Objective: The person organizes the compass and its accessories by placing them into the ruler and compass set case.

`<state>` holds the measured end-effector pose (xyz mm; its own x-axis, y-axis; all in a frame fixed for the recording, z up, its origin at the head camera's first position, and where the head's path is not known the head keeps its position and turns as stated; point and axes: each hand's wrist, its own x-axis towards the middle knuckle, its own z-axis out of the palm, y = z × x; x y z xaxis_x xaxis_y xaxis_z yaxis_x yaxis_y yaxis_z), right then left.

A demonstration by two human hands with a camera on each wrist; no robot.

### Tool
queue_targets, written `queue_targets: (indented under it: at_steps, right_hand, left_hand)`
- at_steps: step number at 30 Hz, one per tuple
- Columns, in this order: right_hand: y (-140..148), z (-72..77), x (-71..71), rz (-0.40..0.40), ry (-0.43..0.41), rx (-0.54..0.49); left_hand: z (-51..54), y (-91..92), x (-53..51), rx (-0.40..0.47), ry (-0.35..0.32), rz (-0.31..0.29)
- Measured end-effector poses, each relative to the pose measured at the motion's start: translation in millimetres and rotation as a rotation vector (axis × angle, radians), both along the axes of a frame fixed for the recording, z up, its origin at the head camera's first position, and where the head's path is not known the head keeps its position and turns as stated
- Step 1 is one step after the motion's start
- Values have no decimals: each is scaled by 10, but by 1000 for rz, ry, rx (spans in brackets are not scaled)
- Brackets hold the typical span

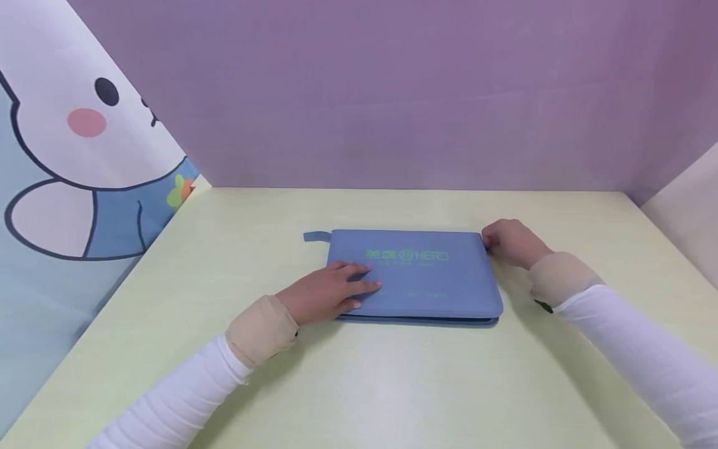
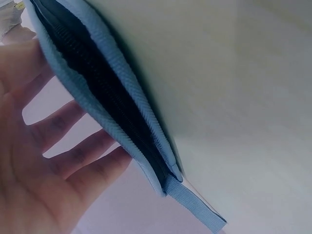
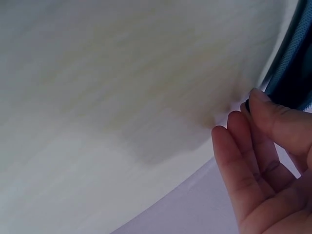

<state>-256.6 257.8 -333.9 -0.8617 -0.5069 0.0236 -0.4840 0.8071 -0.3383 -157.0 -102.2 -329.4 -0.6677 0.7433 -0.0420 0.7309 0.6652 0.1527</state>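
A blue zippered case (image 1: 415,274) with green lettering lies flat on the table, its near edge parted. My left hand (image 1: 328,290) rests on its left part with the fingers spread over the cover. In the left wrist view, those fingers (image 2: 92,151) reach across the top cover beside the parted dark zipper (image 2: 105,87). A blue fabric tab (image 1: 317,236) sticks out at the far left corner. At the far right corner, my right hand (image 1: 513,242) pinches a small dark zipper pull (image 3: 247,105) between thumb and fingertips; most of the pull is hidden.
The pale table (image 1: 415,380) extends on all sides of the case. A purple panel (image 1: 415,93) rises behind the table's far edge. To the left hangs a cloth with a cartoon rabbit (image 1: 101,149), and a pale panel (image 1: 687,206) stands at the right.
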Motion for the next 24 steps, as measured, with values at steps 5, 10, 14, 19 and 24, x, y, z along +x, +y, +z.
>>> queue_targets:
  at_steps: [5, 10, 14, 19, 24]
  right_hand:
    - [45, -4, 13, 41, 49, 5]
    - [68, -8, 22, 48, 56, -9]
    - [79, 3, 65, 80, 76, -19]
    - [58, -29, 110, 136, 107, -21]
    - [50, -35, 156, 158, 132, -16]
  left_hand:
    - [3, 16, -1, -6, -5, -4]
    - [9, 6, -3, -13, 15, -8]
    - [8, 3, -3, -9, 23, -16]
    - [-16, -23, -3, -12, 6, -5]
    - [-35, -21, 16, -1, 3, 1]
